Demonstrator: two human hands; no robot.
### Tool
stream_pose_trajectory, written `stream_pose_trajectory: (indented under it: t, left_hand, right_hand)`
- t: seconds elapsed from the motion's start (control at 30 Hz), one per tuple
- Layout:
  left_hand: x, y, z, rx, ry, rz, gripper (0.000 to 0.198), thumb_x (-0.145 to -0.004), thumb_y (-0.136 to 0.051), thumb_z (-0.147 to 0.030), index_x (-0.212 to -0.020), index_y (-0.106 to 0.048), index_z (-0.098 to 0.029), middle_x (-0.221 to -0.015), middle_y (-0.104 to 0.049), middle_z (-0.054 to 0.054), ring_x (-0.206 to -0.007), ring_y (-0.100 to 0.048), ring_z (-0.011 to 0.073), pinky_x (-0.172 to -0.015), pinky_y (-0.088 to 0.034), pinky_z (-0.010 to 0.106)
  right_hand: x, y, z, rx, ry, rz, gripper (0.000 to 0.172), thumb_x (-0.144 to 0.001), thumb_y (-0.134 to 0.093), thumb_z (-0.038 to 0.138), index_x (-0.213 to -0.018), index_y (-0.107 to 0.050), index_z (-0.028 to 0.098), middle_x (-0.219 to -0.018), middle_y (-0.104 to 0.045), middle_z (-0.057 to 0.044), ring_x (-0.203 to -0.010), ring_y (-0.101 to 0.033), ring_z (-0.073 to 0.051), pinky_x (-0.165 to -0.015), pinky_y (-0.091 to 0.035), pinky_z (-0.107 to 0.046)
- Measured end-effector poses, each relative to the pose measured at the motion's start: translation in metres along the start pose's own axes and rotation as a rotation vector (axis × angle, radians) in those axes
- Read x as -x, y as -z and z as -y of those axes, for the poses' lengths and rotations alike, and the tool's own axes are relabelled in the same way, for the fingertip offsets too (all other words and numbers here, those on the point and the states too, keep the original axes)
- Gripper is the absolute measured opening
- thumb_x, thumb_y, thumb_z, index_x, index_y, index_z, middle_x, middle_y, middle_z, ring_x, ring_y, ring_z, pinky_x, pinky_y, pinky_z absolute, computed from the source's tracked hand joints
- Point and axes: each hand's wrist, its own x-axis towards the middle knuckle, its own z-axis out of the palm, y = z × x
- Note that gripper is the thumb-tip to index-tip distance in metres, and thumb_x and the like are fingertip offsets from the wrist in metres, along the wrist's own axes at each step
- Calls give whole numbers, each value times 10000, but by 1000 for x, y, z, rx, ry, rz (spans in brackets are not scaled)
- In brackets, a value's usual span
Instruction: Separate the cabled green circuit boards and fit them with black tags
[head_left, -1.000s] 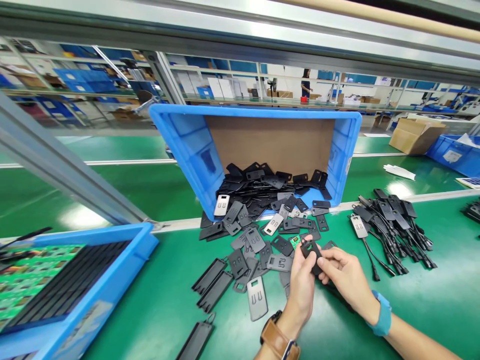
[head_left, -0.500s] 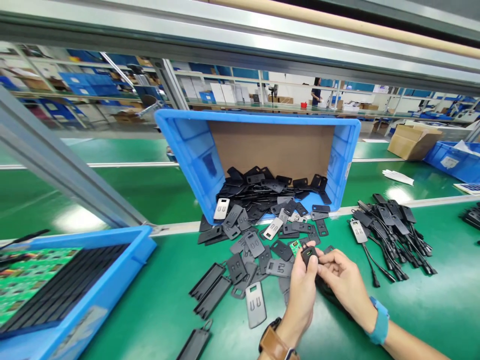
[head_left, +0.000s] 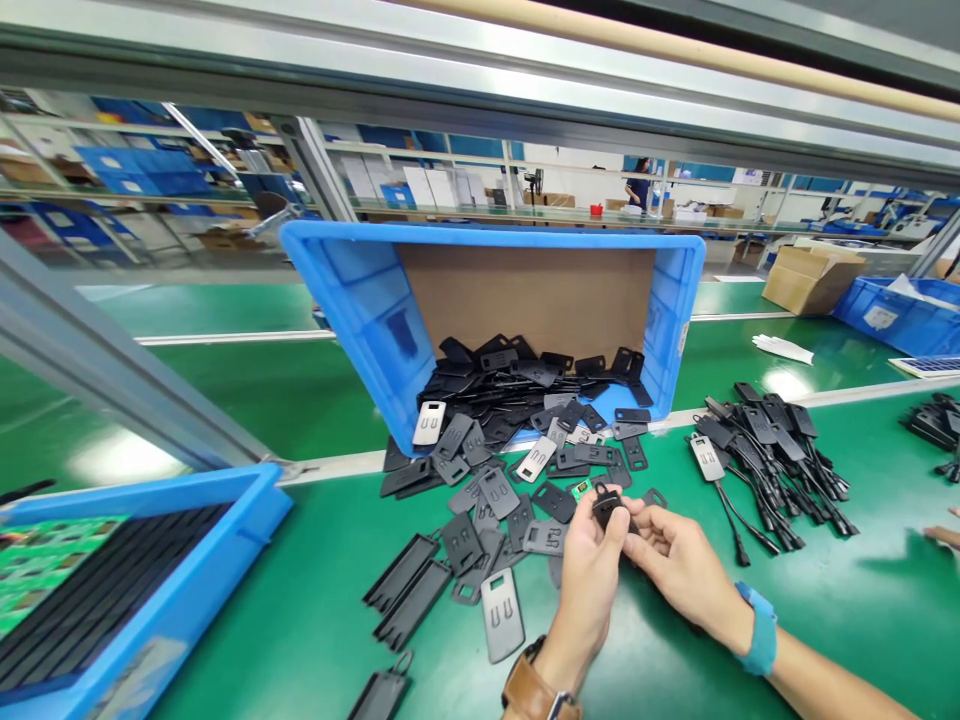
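Note:
Both hands meet at the front right of the parts pile. My left hand (head_left: 589,565) is closed around a small black plastic casing (head_left: 607,508) with a loop at its top, the thumb pressed on its face. My right hand (head_left: 679,560) pinches the lower right side of the same casing, and its fingers partly hide it. Beside the left fingertips shows a small green circuit board (head_left: 580,490). Flat black cover plates (head_left: 497,492) lie loose just left of the hands, with a grey cover plate (head_left: 502,615) nearer me. Open black casing shells (head_left: 412,603) rest further left.
A blue bin (head_left: 360,320) on its side spills black plates. At left stands a blue tray (head_left: 217,590) with circuit boards and black shells. Finished-looking cabled units (head_left: 765,450) lie at right. Another person's hand (head_left: 946,534) enters at the right edge. A metal post (head_left: 127,360) slants at left.
The view has shifted slightly to the right. The casing's face has tilted and my left thumb covers more of it. Another person's hand has appeared at the right edge.

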Motion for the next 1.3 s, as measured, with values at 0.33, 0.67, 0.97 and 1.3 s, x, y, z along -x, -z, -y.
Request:
stream_pose_trajectory:
  t: [0.33, 0.67, 0.97, 1.3]
  left_hand:
    - [-2, 1, -4, -84, 7, 36, 339, -780, -770, -390, -991, -635, -162, -1025, -736, 116, -974, -679, 241, -910, -494, 354]
    - [-1, -2, -5, -109, 33, 140, 465, -838, -699, -436, -1193, -601, -151, -1165, -706, 168, -1036, -676, 269, -854, -537, 361]
    - [-8, 11, 1, -598, -305, -187, 259, -927, -526, -392, -1066, -594, -184, -936, -668, 82, -844, -634, 197, -784, -505, 342]
    - [-23, 31, -4, -1049, -588, -303, 262, -902, -487, -222, -1158, -538, -202, -1176, -598, 119, -1146, -537, 284, -1004, -432, 499]
  right_hand:
    - [-2, 4, -5, -13, 25, 14, 321, -865, -670, 490, -894, -641, 172, -779, -619, -14, -692, -537, -146, -656, -450, -261]
    - [-5, 10, -3, -222, -82, 71, 446, -854, -645, 605, -802, -552, 171, -656, -529, 25, -505, -479, -89, -492, -415, -227]
    - [-29, 56, -18, -161, -150, -254, 484, -833, -610, 661, -813, -495, 192, -636, -542, 43, -365, -415, -55, -337, -246, -185]
    - [-40, 88, -20, -100, -58, -349, 397, -799, -687, 554, -848, -574, 177, -691, -535, 36, -378, -368, -39, -347, -215, -196]
